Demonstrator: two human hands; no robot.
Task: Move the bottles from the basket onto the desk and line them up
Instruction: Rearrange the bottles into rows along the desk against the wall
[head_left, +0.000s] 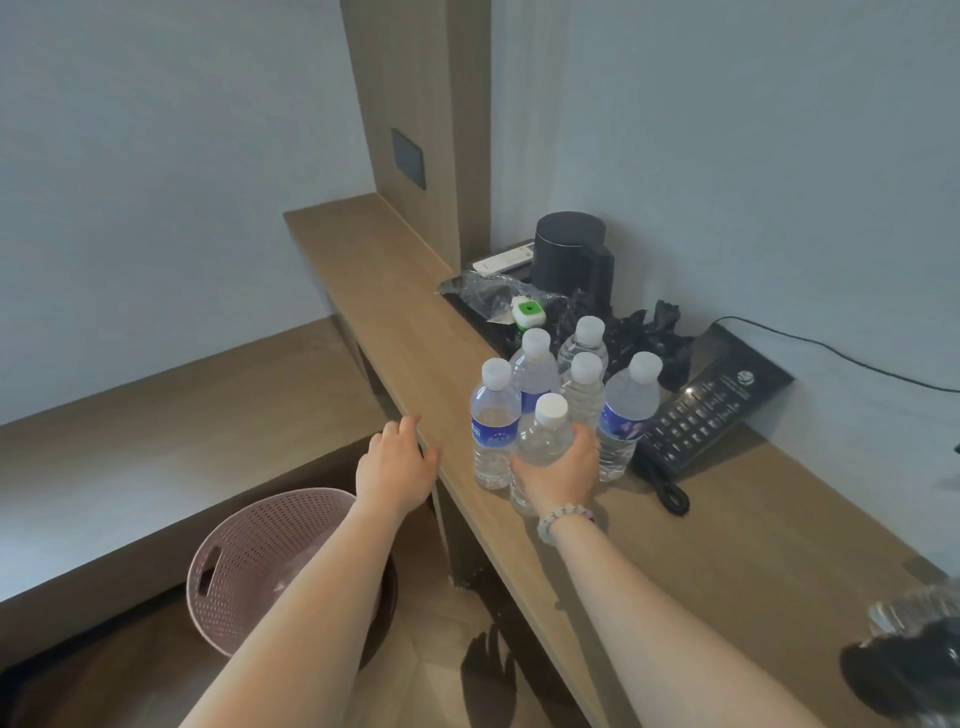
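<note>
The right hand (558, 470), a pale beaded bracelet (563, 519) on its wrist, grips an unlabelled bottle (543, 441) of ribbed clear plastic, fingers and thumb wrapped round its middle. The bottle stands upright close to the front edge of the desk (374, 270), a long, narrow slab with a matte wood grain. Five more bottles (628, 405) with white screw caps stand upright in a tight cluster just behind and beside it, some with glossy blue labels, their sides nearly touching. The left hand (397, 465) rests on the desk's front edge, left of the cluster, holding nothing, with its fingers loosely bent and their tips on the wood. Below the left forearm, on the floor, sits the basket (270, 561), a round pink plastic tub with a perforated, woven-looking wall and a slot handle. Toward the back edge, a black cylindrical kettle (571, 254) stands on a dark tray (467, 306) amid crumpled black plastic (649, 332). A flat black telephone (711, 410) with rows of keys lies just right of the bottles.
</note>
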